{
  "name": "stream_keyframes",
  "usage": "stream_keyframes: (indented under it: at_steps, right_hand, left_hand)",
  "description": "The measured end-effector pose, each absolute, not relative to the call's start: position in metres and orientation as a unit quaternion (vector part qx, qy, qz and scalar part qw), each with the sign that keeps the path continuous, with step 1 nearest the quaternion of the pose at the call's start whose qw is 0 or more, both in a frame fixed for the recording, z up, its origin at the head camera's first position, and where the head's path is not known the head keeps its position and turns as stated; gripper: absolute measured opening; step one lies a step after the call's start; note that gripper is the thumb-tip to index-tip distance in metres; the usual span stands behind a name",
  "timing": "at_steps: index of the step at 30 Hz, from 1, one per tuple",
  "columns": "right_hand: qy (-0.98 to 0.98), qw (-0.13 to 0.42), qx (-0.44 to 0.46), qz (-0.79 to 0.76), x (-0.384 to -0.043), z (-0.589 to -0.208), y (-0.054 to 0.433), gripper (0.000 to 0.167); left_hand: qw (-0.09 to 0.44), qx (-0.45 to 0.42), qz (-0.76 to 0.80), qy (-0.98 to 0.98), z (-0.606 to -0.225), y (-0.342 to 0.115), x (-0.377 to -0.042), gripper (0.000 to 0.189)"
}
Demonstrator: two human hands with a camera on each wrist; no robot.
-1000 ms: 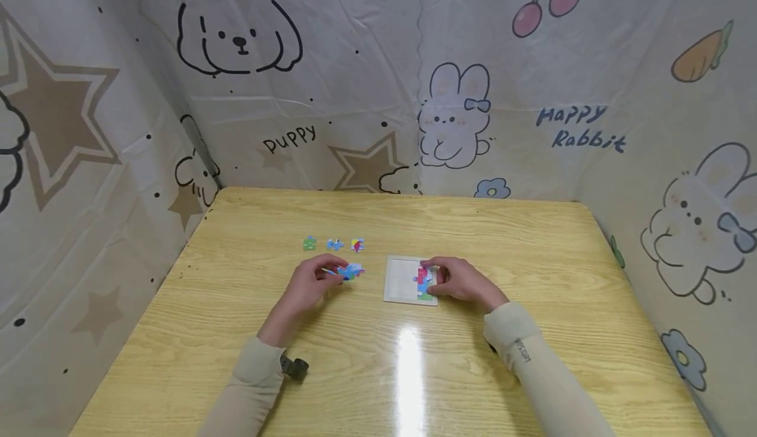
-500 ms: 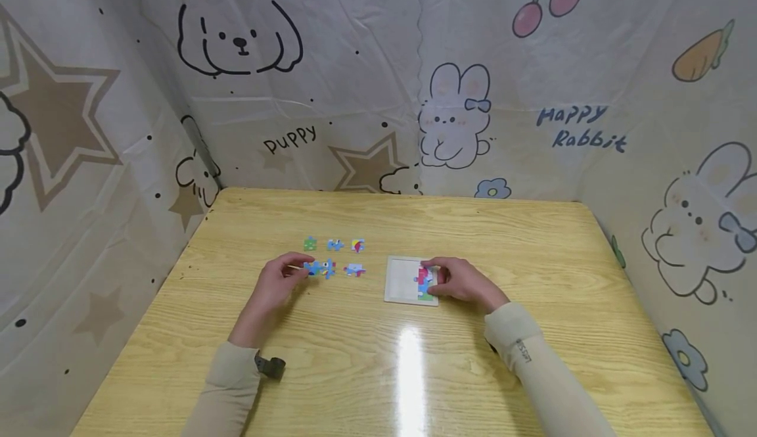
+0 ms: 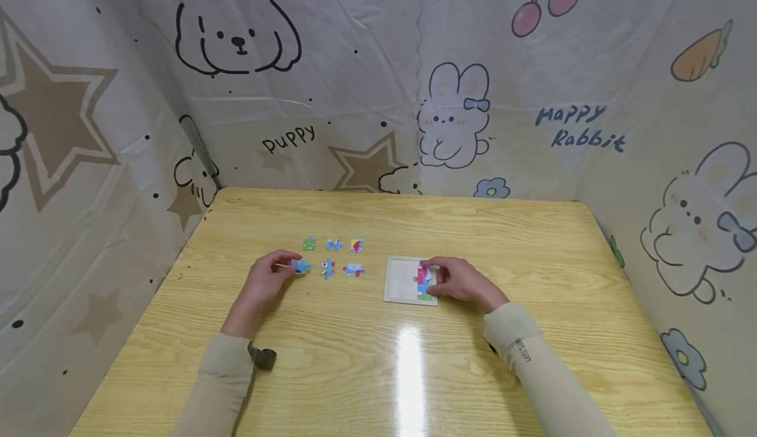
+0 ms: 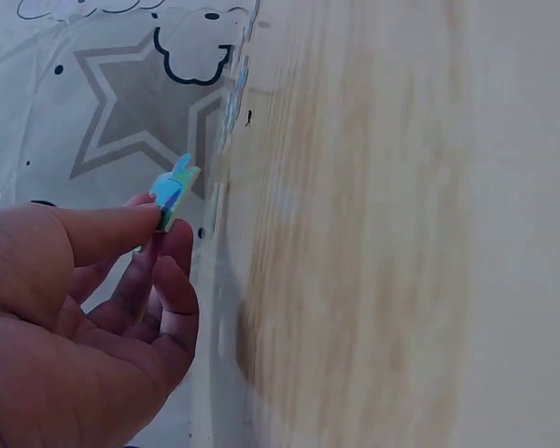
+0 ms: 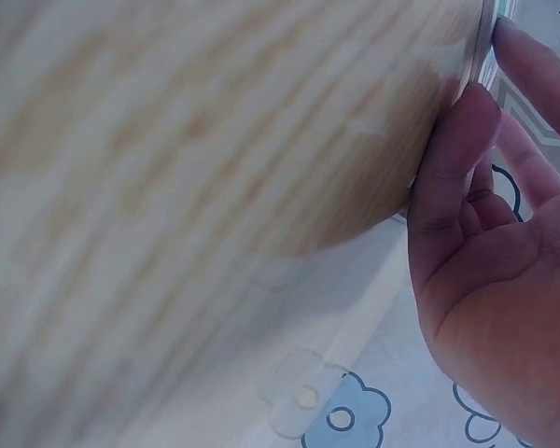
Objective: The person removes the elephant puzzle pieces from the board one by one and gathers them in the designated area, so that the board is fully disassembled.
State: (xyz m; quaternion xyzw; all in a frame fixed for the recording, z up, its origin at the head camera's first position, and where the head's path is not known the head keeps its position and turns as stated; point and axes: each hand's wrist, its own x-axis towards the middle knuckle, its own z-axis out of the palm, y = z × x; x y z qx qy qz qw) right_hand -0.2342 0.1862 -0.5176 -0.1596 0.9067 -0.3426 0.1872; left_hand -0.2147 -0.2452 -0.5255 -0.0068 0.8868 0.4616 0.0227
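Observation:
My left hand (image 3: 267, 279) pinches a blue jigsaw piece (image 3: 300, 266) between thumb and fingers, close over the table; the left wrist view shows the piece (image 4: 173, 194) held edge-on at the fingertips. To its right lie two more jigsaw pieces, a blue one with a face (image 3: 328, 268) and a pale blue and pink one (image 3: 354, 270). My right hand (image 3: 461, 280) holds the right side of a square puzzle tray (image 3: 397, 280), index finger near the upper corner and thumb lower down. Joined pieces (image 3: 422, 284) fill the tray's right strip, partly hidden by that hand.
Behind, in a row, lie a green piece (image 3: 309, 244), a blue piece (image 3: 334, 244) and a yellow and red piece (image 3: 357, 245). The wooden table (image 3: 485, 365) meets printed cloth walls (image 3: 367, 82) at the back and sides.
My left hand has moved left from a bunch of pieces held together, leaving two laid out on the table and one in its fingers. The right hand and tray have stayed put.

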Motion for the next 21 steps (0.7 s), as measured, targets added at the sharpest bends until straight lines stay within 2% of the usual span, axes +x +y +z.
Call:
stream_keyframes:
  at_steps: [21]
  right_hand:
    - [0.906, 0.190, -0.150, -0.347, -0.234, -0.518, 0.186, 0.059]
  left_hand:
    - [0.017, 0.018, 0.433, 0.901, -0.527, -0.241, -0.228, 0.024]
